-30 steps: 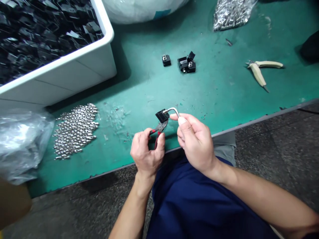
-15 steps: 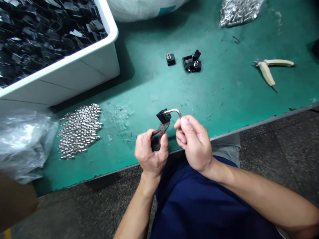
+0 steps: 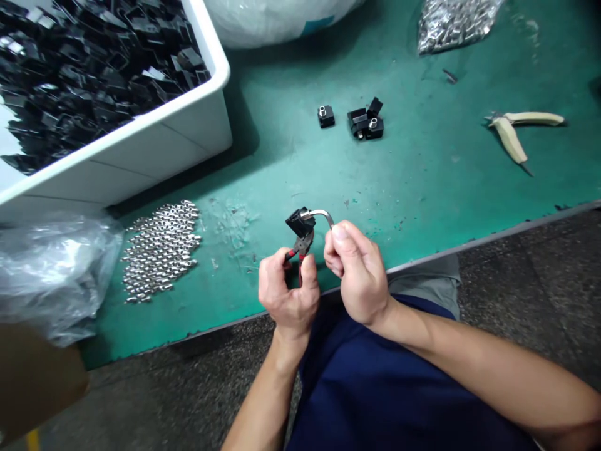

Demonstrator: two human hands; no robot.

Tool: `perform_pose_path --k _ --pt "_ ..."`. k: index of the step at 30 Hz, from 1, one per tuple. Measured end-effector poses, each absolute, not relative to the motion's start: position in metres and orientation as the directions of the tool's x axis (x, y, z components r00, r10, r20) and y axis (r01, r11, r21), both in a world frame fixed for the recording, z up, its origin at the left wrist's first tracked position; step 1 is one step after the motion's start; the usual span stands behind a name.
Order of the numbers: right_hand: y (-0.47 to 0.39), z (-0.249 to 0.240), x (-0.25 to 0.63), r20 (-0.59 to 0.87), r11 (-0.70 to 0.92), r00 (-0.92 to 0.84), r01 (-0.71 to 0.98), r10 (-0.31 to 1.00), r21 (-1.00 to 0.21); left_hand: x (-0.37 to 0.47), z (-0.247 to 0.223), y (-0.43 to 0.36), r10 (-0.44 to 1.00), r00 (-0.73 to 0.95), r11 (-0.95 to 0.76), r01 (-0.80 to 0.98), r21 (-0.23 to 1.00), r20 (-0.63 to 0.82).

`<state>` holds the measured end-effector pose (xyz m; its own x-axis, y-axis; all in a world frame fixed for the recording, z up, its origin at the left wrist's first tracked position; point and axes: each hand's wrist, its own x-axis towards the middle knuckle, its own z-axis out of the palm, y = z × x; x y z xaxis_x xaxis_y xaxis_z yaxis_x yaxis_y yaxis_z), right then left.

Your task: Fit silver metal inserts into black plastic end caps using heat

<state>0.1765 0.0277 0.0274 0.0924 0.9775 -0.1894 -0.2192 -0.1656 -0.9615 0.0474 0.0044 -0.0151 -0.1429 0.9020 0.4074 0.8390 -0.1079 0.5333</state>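
My left hand (image 3: pixel 291 288) is closed round the red-and-black handles of a pair of pliers (image 3: pixel 304 243). At the jaws of the pliers sits a small black plastic block (image 3: pixel 297 222), tilted above the bench. In my right hand (image 3: pixel 354 266) the fingers pinch one end of a bent metal hex key (image 3: pixel 323 214). Its other end meets a small silver fitting (image 3: pixel 306 215) at the side of the block. Further back lie a single black block with a silver fitting (image 3: pixel 325 116) and a small group of similar black blocks (image 3: pixel 365 121).
A white bin (image 3: pixel 164 134) full of black parts stands at the left. Silver fittings (image 3: pixel 162 250) lie in rows beside a clear plastic bag (image 3: pixel 51 269). Cream-handled pliers (image 3: pixel 511 141) rest at the right. A bag of silver parts (image 3: pixel 455 25) lies behind on the green bench (image 3: pixel 282 169).
My right hand has swung the hex key slightly to the left, and the black block has tilted a little with it. The whole view has shifted slightly.
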Motion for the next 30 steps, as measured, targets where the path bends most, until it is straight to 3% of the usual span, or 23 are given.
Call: perform_pose_path --k 16,30 --pt "0.032 0.012 0.165 0.070 0.098 0.232 -0.111 0.970 -0.989 0.051 -0.014 0.005 0.888 -0.190 -0.075 0.839 0.539 0.419" --pt "0.030 0.008 0.143 0.126 0.150 0.233 -0.087 0.964 -0.985 0.053 -0.016 0.004 0.885 -0.200 -0.093 0.809 0.581 0.420"
